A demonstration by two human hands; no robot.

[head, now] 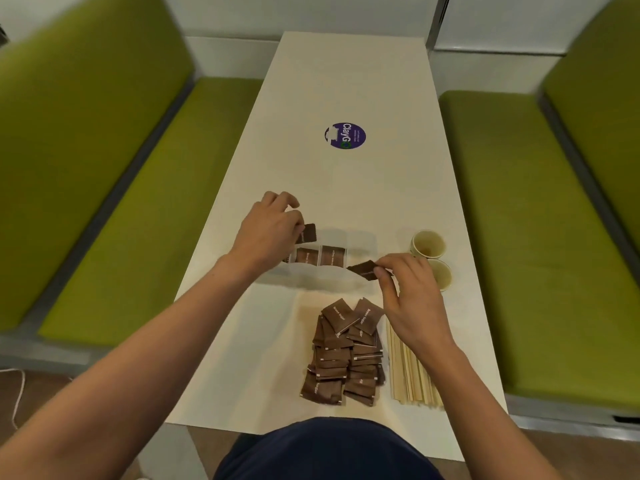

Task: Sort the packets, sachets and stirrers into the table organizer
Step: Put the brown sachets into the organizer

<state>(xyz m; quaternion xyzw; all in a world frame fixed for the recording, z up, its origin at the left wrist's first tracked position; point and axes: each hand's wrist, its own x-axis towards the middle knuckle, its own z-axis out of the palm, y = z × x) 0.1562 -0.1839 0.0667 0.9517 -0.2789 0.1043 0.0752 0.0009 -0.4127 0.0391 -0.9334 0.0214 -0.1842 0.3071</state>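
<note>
1. Two hands were busy in the head view. The left hand (273, 230) pinched one brown sachet (309, 233) just above the left end of the clear organizer (362, 247). The right hand (405, 296) pinched a second sachet (363, 270) beside the organizer's right end.
2. Some sachets (306, 256) already stood in two compartments. The loose pile (346, 358) and the wooden stirrers (412, 372) lay unsorted near the front edge of the table (263, 375).
3. The main risk, as I judged it, was that the organizer's walls were transparent and hard to read. A sachet could catch a divider, tip flat, or land in the wrong slot.
4. The right hand hung close to two paper cups (427, 244), and a sideways sweep could knock them over. What they held I couldn't tell.
5. On a reach for more, a forearm could drag the pile or roll stirrers off the near edge.
</note>
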